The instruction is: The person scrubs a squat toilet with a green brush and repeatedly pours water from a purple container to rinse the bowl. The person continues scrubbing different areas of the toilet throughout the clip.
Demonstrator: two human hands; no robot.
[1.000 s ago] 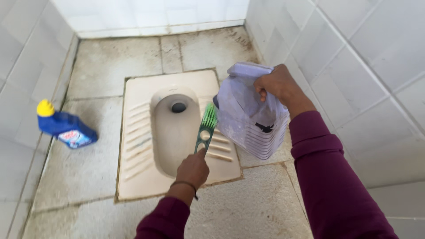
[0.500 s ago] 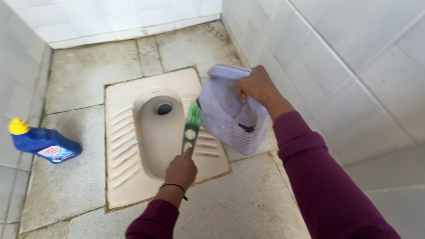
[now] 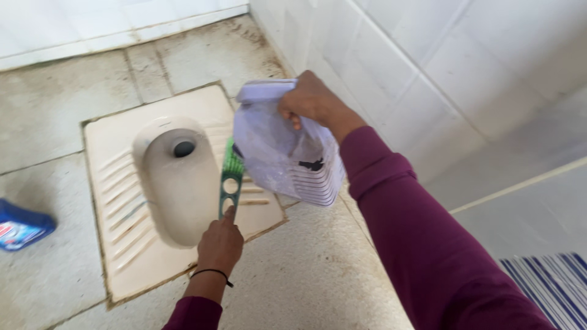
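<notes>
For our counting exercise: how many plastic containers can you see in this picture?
2. A pale jug is held in the right hand over the floor toilet. A blue bottle lies at the left edge, partly cut off. Others may be out of frame.

A tiled toilet room — a cream squat pan (image 3: pixel 153 201) set flush into the stained, speckled floor (image 3: pixel 306 281), white wall tiles (image 3: pixel 440 61) rising on every side — with a blue cleaner bottle (image 3: pixel 21 226) lying by the wall.
</notes>
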